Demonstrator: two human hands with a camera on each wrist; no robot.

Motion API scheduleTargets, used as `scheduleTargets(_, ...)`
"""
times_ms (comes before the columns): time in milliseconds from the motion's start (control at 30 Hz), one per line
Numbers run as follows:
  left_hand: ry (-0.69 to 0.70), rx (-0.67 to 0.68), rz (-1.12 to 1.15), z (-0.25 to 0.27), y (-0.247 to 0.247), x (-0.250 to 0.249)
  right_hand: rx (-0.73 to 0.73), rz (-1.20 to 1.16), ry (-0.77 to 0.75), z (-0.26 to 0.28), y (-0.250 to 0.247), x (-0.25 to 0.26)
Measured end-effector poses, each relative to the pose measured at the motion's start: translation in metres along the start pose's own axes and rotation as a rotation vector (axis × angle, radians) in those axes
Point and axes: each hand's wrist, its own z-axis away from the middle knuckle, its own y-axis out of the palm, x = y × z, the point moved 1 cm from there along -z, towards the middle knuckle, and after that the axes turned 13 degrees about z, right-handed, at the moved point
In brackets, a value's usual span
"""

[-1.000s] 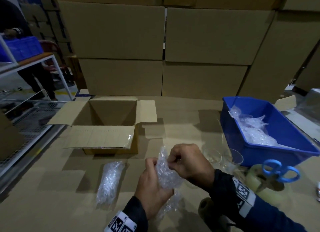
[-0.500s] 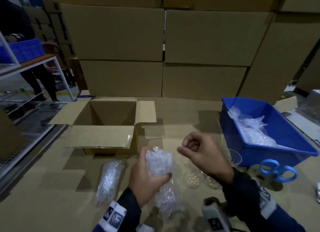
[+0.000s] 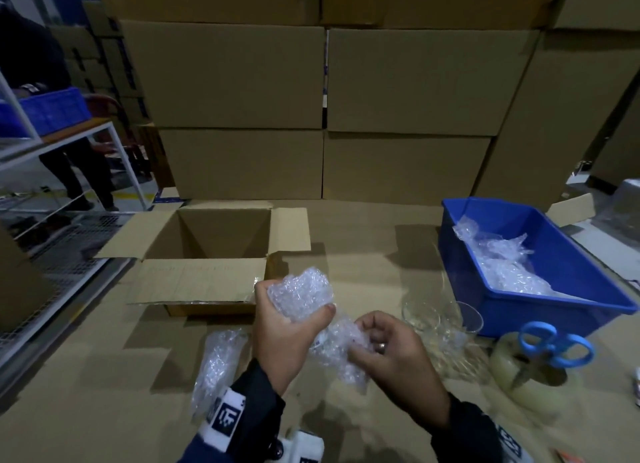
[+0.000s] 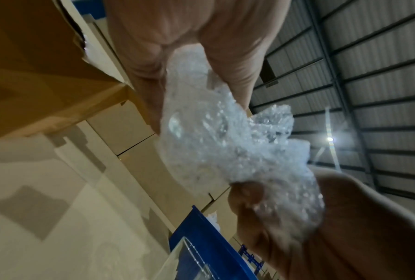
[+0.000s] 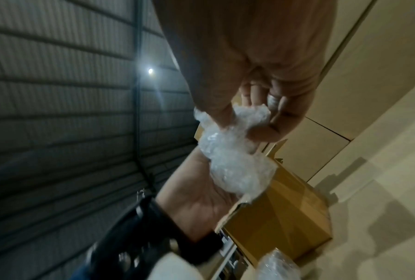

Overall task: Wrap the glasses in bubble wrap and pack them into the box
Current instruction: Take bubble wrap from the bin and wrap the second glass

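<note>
My left hand (image 3: 287,327) grips the upper part of a glass bundled in bubble wrap (image 3: 303,294), held above the table in front of the open cardboard box (image 3: 221,241). My right hand (image 3: 377,345) pinches the bundle's loose lower end (image 3: 341,348). In the left wrist view the bubble wrap bundle (image 4: 225,144) fills the middle between both hands; in the right wrist view my right fingers (image 5: 261,130) curl into the wrap (image 5: 235,161). A second wrapped glass (image 3: 216,365) lies on the table to the left. Bare glasses (image 3: 443,319) stand by the blue bin. The box's bottom is hidden.
A blue bin (image 3: 568,254) with bubble wrap sheets (image 3: 502,261) sits at the right. A tape roll (image 3: 526,365) with blue scissors (image 3: 554,345) on it lies in front of the bin. Stacked cartons (image 3: 322,109) wall the back. A person (image 3: 41,92) stands at a shelf, far left.
My right hand, away from the bundle half a second ago, has come back down and taken hold of its lower end. My left hand has kept its grip and lifted the bundle slightly.
</note>
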Motion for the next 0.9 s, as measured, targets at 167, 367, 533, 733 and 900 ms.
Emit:
scheduleTargets(167,0.003,0.046,-0.081,0.006,-0.002,0.011,0.106,-0.298,0.075,-0.005,-0.012,0.013)
scheduleTargets(367,-0.096,0.191,-0.015,0.016,0.005,0.012,0.007,-0.251,0.098,-0.014,-0.015,0.013)
scheduleTargets(533,-0.208,0.402,0.075,0.02,0.002,0.017,-0.024,-0.19,0.141,-0.016,-0.015,0.005)
scheduleTargets(733,-0.136,0.352,-0.119,0.024,0.001,0.03,-0.054,-0.144,0.18,-0.014,-0.008,0.0)
scheduleTargets(900,-0.06,0.254,-0.157,0.025,-0.005,0.042,0.064,-0.177,0.178,-0.009,-0.009,-0.003)
